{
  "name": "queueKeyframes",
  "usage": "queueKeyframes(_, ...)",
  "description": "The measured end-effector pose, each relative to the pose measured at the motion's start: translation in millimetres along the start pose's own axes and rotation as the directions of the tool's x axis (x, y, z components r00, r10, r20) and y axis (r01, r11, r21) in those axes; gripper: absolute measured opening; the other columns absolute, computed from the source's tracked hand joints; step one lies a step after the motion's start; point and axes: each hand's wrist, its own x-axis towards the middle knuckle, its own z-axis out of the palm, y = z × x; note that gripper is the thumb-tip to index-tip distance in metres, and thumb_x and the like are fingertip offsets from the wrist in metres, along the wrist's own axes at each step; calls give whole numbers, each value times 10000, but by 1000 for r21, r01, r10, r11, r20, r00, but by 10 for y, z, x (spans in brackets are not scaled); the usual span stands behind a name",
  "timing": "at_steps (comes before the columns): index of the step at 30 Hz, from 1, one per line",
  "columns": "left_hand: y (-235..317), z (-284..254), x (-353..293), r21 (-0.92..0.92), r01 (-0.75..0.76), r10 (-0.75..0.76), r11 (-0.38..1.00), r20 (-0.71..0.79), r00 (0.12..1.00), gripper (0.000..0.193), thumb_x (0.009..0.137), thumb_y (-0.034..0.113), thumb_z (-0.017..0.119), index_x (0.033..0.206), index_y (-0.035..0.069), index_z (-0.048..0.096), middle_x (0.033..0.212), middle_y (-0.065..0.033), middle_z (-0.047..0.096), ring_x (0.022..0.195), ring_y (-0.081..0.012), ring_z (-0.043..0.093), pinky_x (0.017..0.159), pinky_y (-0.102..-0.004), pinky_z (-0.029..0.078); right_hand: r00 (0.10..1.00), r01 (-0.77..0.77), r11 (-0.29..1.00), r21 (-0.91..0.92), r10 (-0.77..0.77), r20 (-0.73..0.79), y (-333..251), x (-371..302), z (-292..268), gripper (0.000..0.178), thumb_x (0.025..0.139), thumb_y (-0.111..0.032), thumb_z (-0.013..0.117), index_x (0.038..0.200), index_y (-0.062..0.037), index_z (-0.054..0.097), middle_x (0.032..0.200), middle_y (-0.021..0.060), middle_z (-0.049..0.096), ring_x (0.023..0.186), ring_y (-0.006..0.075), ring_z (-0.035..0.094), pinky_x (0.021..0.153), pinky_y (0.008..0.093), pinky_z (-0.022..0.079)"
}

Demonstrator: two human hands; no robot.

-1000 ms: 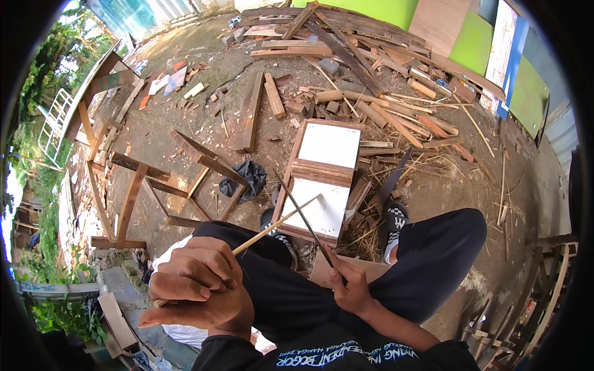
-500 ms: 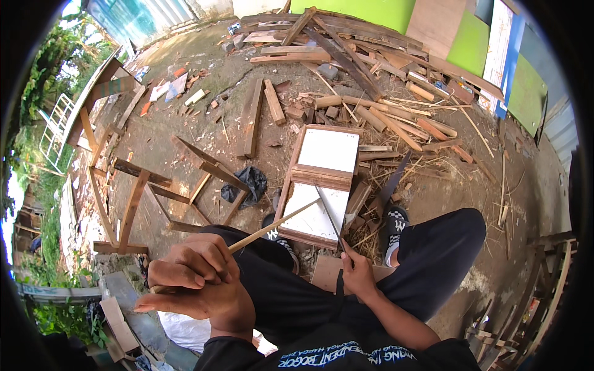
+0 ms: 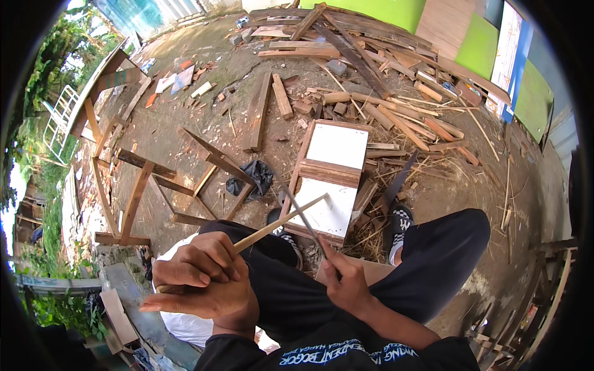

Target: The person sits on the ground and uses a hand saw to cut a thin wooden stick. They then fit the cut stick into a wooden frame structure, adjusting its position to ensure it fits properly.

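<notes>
My left hand (image 3: 207, 275) is wrapped round a thin wooden stick (image 3: 272, 227), which slants up to the right past my knee. In my right hand (image 3: 346, 281) is a knife with a long, narrow dark blade (image 3: 301, 210). The blade crosses the stick a little short of its far end; whether the two touch I cannot tell. Its handle is mostly hidden in my fingers. Beyond the stick's tip lies a wooden frame with two white panels (image 3: 334, 146), on the ground between my feet.
Wooden trestle legs (image 3: 135, 201) and a crumpled black plastic bag (image 3: 252, 179) are at the left. A dark flat blade (image 3: 399, 179) leans near my right shoe (image 3: 401, 224). Beyond are cut bamboo pieces (image 3: 402, 123) and a heap of planks (image 3: 346, 52).
My right hand has moved up and to the left. The knife has swung leftward, so its blade now lies across the stick. My left hand stays closed on the stick, nearly in place.
</notes>
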Motion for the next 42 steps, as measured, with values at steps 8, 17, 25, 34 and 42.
queueKeyframes(8, 7, -37, -15, 14, -2, 1, 1000, 28, 1000, 629, 1082, 632, 268, 714, 132, 368, 471, -6, 299, 293, -83, 234, 291, -221, 206, 992, 82, 989, 121, -92, 81, -325, 80, -81, 486, 994, -43, 597, 1476, -25, 544, 811, 197, 626, 675, 314, 636, 653, 379, 514)
queueKeyframes(17, 48, -31, -59, -80, -10, 13, 997, 36, 999, 742, 1039, 705, 229, 670, 88, 414, 395, -25, 284, 266, -128, 301, 268, -253, 257, 990, 139, 989, 47, -139, 6, -94, -68, -58, 475, 1004, -47, 587, 1476, -16, 546, 744, 151, 581, 598, 258, 571, 594, 355, 481)
queueKeyframes(25, 35, -5, -59, -69, 0, 11, 998, 160, 987, 654, 1065, 662, 262, 712, 121, 370, 447, -23, 311, 293, -96, 275, 298, -227, 225, 973, 199, 965, 169, -215, 80, -528, 7, -189, 480, 989, -21, 588, 1468, -22, 560, 809, 157, 630, 619, 265, 599, 611, 367, 494)
queueKeyframes(34, 47, 15, -104, -99, -30, 43, 995, 135, 990, 676, 1061, 665, 279, 698, 108, 400, 449, -27, 329, 291, -109, 323, 309, -217, 250, 999, 33, 999, 33, -34, 11, -126, -76, -157, 456, 995, -27, 583, 1450, 1, 565, 803, 187, 650, 630, 287, 628, 620, 377, 506)
queueKeyframes(42, 33, 24, -83, -55, 14, -9, 998, 93, 996, 658, 1063, 664, 277, 708, 121, 386, 446, -22, 314, 290, -100, 276, 304, -223, 219, 985, 165, 984, 65, -168, 36, -398, 51, -67, 481, 988, -49, 601, 1466, -25, 558, 812, 187, 657, 653, 310, 639, 610, 373, 502)
